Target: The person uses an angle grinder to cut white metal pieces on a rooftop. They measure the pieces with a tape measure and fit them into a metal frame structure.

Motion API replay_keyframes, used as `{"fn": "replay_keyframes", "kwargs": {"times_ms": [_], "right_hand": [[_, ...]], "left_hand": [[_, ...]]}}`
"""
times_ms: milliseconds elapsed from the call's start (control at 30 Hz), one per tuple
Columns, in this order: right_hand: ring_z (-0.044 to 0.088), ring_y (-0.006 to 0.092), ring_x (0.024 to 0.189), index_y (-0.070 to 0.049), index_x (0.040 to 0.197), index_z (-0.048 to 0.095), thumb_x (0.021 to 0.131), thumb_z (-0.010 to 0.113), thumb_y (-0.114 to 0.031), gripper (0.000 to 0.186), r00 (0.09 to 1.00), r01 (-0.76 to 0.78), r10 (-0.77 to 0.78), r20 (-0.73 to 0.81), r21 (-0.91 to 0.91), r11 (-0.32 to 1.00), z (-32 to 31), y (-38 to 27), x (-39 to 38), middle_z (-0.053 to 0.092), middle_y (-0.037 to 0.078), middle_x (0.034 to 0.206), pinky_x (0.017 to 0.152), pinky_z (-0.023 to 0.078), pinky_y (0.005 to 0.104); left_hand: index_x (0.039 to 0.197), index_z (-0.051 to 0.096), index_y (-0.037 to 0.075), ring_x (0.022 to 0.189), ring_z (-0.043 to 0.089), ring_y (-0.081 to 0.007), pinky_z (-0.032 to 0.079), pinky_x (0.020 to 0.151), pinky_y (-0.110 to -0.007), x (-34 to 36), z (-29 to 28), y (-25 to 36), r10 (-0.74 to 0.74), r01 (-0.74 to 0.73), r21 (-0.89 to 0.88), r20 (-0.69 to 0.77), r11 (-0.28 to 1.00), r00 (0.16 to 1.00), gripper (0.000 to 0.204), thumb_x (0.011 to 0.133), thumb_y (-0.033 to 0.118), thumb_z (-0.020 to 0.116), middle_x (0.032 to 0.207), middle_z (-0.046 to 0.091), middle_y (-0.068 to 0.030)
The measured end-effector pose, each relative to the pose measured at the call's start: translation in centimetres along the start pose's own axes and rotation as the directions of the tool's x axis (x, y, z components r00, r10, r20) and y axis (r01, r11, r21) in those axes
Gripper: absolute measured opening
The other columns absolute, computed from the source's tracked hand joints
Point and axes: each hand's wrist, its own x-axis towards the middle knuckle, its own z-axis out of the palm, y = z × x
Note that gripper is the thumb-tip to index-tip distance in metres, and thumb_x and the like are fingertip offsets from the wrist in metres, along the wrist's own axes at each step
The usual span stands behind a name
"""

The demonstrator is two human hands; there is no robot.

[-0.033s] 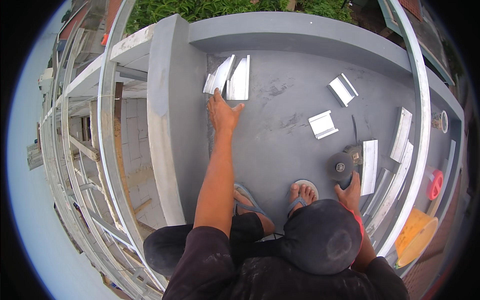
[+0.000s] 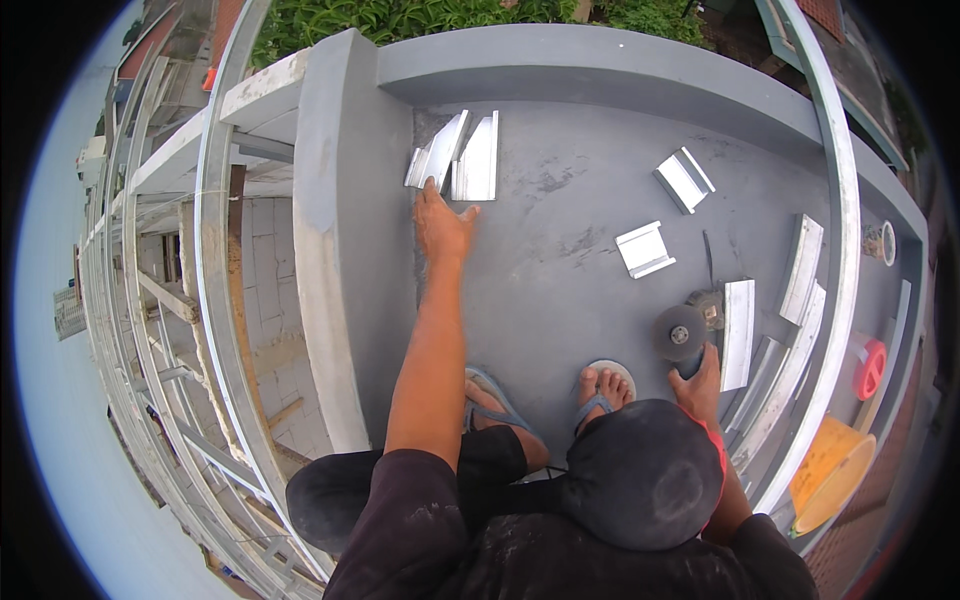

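My left hand (image 2: 445, 228) reaches forward, thumb apart, fingertips touching the lower end of an angle-cut silver channel piece (image 2: 437, 150). A second cut piece (image 2: 478, 155) lies just right of it, against the low wall's foot. My right hand (image 2: 700, 380) is closed on an angle grinder (image 2: 690, 325) with a dark disc, low at the right beside a long silver channel (image 2: 738, 335). Two short channel pieces, one upper (image 2: 684, 180) and one lower (image 2: 645, 248), lie on the grey floor (image 2: 540, 260).
Grey parapets (image 2: 600, 70) bound the floor. A curved-looking metal rail (image 2: 838, 220) crosses at right, with metal offcuts (image 2: 803, 265), a red round object (image 2: 870, 368), a bucket (image 2: 880, 243) and a yellow container (image 2: 830, 470). Metal framing (image 2: 215, 190) stands at left; my sandalled feet are below.
My left hand has shifted very slightly left, with the thumb a little nearer the fingers. The pieces and the grinder look unmoved.
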Motion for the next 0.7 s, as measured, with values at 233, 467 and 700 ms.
{"fn": "replay_keyframes", "kwargs": {"times_ms": [233,467,700], "right_hand": [[0.059,0.0462,0.125,0.003,0.144,0.05,0.076,0.082,-0.016,0.078,1.0,0.005,-0.005,-0.002,-0.02,1.0,0.0,0.0,0.1,0.06,0.025,0.128,0.107,0.048,0.0523],[0.059,0.0462,0.124,0.002,0.144,0.05,0.077,0.083,-0.016,0.077,0.999,0.033,-0.034,-0.006,-0.04,0.999,-0.4,-0.9,0.5,0.06,0.025,0.127,0.106,0.048,0.0517],[0.06,0.046,0.12,0.0,0.136,0.053,0.077,0.088,-0.02,0.071,0.993,-0.113,0.112,0.034,0.014,0.994,-0.1,-2.8,1.6,0.061,0.023,0.123,0.103,0.048,0.0512]], "left_hand": [[0.117,0.073,-0.002,0.107,0.075,-0.0394,0.06,0.09,-0.049,3.4,0.3,0.5,-0.001,0.0,-0.065,-0.015,0.998,1.0,0.046,0.088,0.029,0.091,0.117,0.077,-0.0182],[0.136,0.064,0.003,0.105,0.076,-0.0406,0.06,0.088,-0.048,3.0,-2.5,3.5,0.075,-0.112,0.275,0.142,0.955,0.987,0.062,0.092,0.04,0.086,0.117,0.078,-0.0213],[0.147,0.056,0.008,0.124,0.067,-0.0305,0.056,0.101,-0.042,-0.6,-15.6,-2.4,0.718,-0.749,0.187,0.214,0.635,0.663,0.074,0.089,0.041,0.087,0.125,0.071,-0.0144]]}}
